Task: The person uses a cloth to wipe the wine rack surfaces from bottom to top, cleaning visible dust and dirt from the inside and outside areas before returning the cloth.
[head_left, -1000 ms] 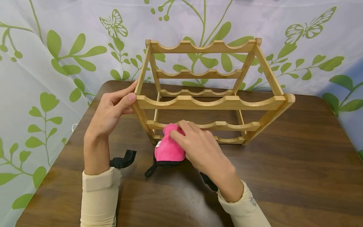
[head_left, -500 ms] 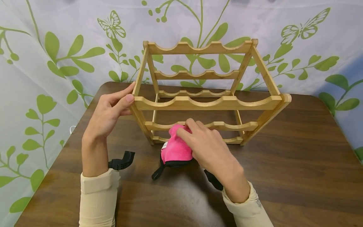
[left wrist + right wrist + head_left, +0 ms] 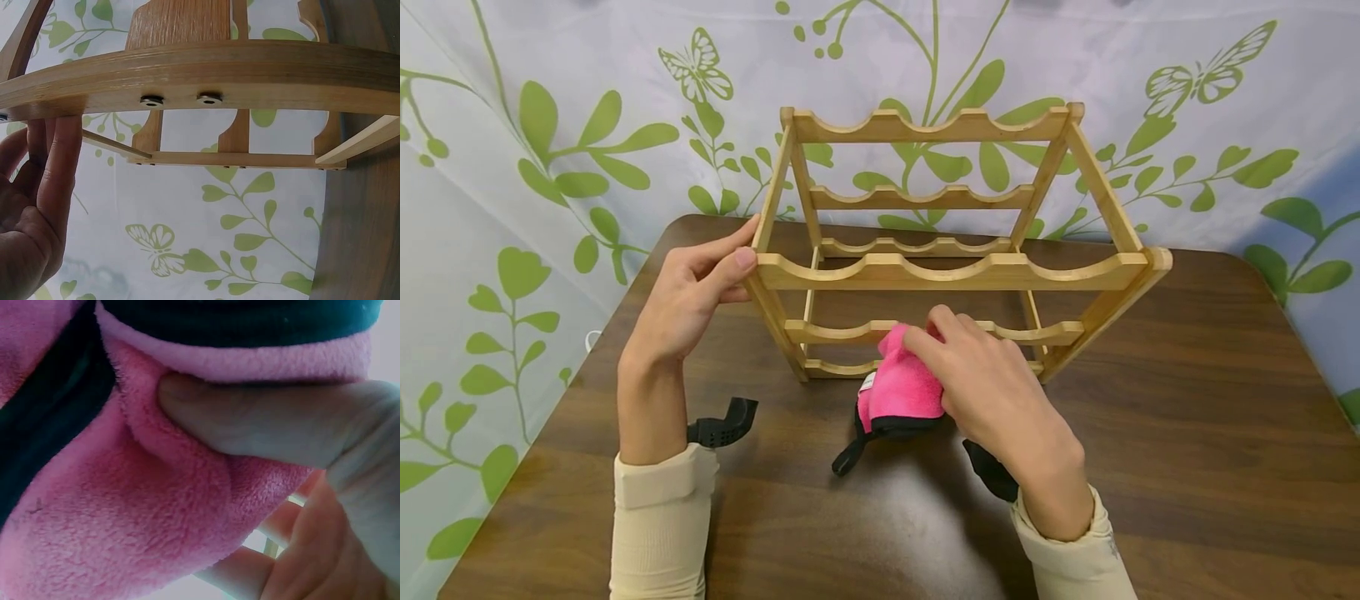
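Observation:
A wooden wine rack [image 3: 951,272] with scalloped rails stands on the dark wooden table. My left hand [image 3: 681,300] grips its upper front left corner, thumb on the near side. In the left wrist view the fingers of that hand [image 3: 47,181] reach up behind a wooden side bar. Bunched in my right hand [image 3: 988,375] is a pink cleaning cloth [image 3: 906,387] with black edging, a small white label and a black loop. It overlaps the rack's lower front rails near their middle. The right wrist view shows the thumb pressed into the cloth's plush pile [image 3: 125,506].
The brown table [image 3: 1210,433] extends in front of the rack and to both sides. A white fabric backdrop [image 3: 587,50] with green leaves and butterflies hangs right behind it. Black camera mounts [image 3: 726,425] stick out from both wrists.
My right hand has moved to the right with the pink cloth, along the lower front rails. The left hand keeps its grip on the corner, and the rack stays in place.

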A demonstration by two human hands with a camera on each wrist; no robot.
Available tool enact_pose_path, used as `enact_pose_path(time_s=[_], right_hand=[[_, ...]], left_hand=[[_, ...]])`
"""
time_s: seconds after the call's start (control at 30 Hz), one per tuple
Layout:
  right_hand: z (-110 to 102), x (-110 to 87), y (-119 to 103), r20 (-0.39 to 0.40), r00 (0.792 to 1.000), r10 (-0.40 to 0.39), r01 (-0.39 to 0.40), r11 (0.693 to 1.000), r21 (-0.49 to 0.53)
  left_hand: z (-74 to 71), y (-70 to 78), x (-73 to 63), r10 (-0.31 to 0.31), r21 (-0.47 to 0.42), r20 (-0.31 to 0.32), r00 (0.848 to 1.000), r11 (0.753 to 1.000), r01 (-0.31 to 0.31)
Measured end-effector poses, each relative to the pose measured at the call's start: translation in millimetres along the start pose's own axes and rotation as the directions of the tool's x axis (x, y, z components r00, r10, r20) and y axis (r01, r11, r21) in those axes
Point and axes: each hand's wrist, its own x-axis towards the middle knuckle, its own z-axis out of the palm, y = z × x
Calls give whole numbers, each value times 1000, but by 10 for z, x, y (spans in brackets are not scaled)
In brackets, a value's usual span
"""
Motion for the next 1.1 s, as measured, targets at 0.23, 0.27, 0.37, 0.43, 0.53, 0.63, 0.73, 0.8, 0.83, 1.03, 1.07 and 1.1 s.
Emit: enact_pose_path(time_s=[0.23,0.27,0.37,0.43,0.53,0.63,0.73,0.8,0.83,1.03,1.07,1.1], right_hand=[[-53,-52,81,2,1000,31,-31,999,11],[-59,-62,92,3,999,35,-35,999,11],[-82,-96,125,11,999,52,-52,999,14],[-100,-116,145,23,998,67,-67,998,17],[-135,-139,172,45,995,93,-94,995,29],[-168,-149,195,58,992,115,-117,993,33],[-190,-156,211,65,990,128,-130,991,35],[-198,-163,223,72,988,136,-138,990,34],[-201,-167,229,74,987,140,-143,989,35],[-213,-200,245,85,982,166,-170,984,45],[-215,-204,244,84,982,167,-171,984,48],[-216,-207,242,83,982,168,-173,984,49]], left_hand=[[3,10,1,-3,18,1,1000,1000,3],[3,11,1,-3,22,2,1000,1000,3],[1,11,1,-1,27,7,1000,1000,0],[-1,8,-1,2,28,10,1000,1000,-2],[-5,5,-4,5,26,8,1000,1000,-5],[-11,5,-7,9,27,0,1000,1000,-9],[-19,7,-13,10,28,-8,1000,1000,-10],[-21,9,-15,7,25,-7,1000,1000,-7],[-20,10,-14,5,24,-5,1000,1000,-5],[-11,10,-9,-5,8,7,1000,1000,5],[-11,9,-9,-4,5,7,1000,1000,4],[-11,8,-9,-4,4,6,1000,1000,4]])
